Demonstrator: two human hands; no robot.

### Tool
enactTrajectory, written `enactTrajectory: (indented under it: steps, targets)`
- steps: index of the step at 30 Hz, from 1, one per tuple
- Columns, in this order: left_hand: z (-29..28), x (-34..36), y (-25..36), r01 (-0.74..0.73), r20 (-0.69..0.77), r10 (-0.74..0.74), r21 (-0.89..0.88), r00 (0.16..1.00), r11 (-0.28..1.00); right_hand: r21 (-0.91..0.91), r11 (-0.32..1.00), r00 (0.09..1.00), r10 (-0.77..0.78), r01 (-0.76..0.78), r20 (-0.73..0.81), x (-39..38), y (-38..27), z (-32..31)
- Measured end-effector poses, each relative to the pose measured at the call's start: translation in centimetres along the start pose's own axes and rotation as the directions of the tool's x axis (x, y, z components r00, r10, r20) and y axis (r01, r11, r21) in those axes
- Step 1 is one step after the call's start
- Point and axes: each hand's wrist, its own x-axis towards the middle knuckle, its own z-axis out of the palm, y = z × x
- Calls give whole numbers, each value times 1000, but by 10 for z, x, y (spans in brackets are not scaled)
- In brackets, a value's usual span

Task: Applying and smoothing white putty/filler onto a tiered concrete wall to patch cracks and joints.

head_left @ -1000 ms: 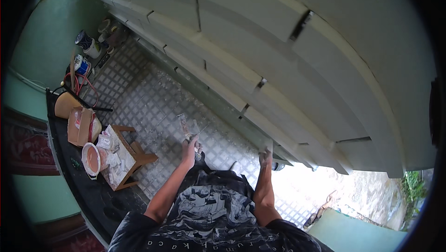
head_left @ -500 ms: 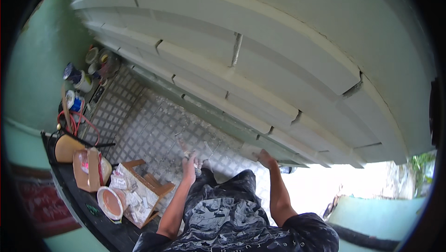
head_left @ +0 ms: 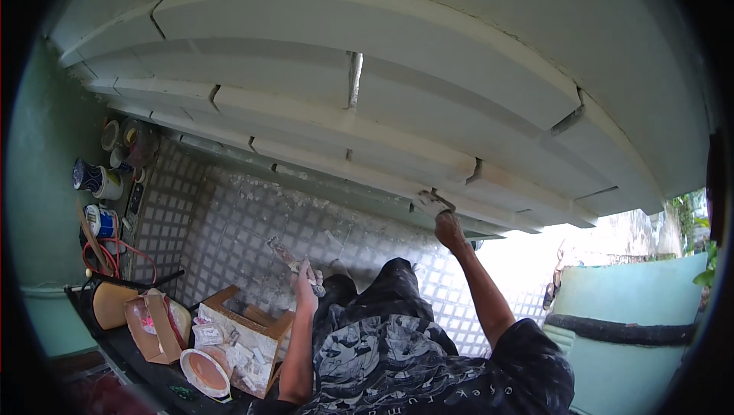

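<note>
My right hand (head_left: 449,230) grips a putty knife (head_left: 433,201), its blade up against the lower courses of the pale stepped wall panel (head_left: 329,161), close to a dark joint. Closed around the handle of a second putty knife (head_left: 284,253), my left hand (head_left: 306,283) stays low over the tiled floor. Whitish filler coats that blade. Dark joints cut the panel's ledges, and a pale filled vertical slot (head_left: 355,78) lies higher up.
To the left, a small wooden table (head_left: 252,369) bears white scraps beside a bucket of pinkish paste (head_left: 206,373) and an open cardboard box (head_left: 157,331). Paint tubs (head_left: 99,178) and a red hose (head_left: 138,250) line the left wall. Tiled floor (head_left: 252,208) extends below the panel.
My right hand has risen with its putty knife to the panel's lower ledges. My left hand has shifted slightly left and down in the picture, still holding its knife; the view has turned.
</note>
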Motion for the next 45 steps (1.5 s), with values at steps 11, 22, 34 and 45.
enactTrajectory:
  steps: [11, 22, 34, 45]
  targets:
    - [-7, 0, 4, 32, -10, -32, -16, 999, 999, 203, 965, 940, -215, 164, 263, 10, -102, 120]
    - [-19, -4, 10, -15, 60, 19, -65, 998, 998, 143, 984, 995, -103, 102, 0, 61, -94, 60]
    - [42, -22, 47, -297, 328, 175, 371, 928, 880, 305, 947, 711, 147, 99, -688, 16, -147, -142]
    - [118, -24, 16, -625, 465, 456, 321, 759, 712, 280, 952, 974, 168, -120, -151, -58, -130, -235]
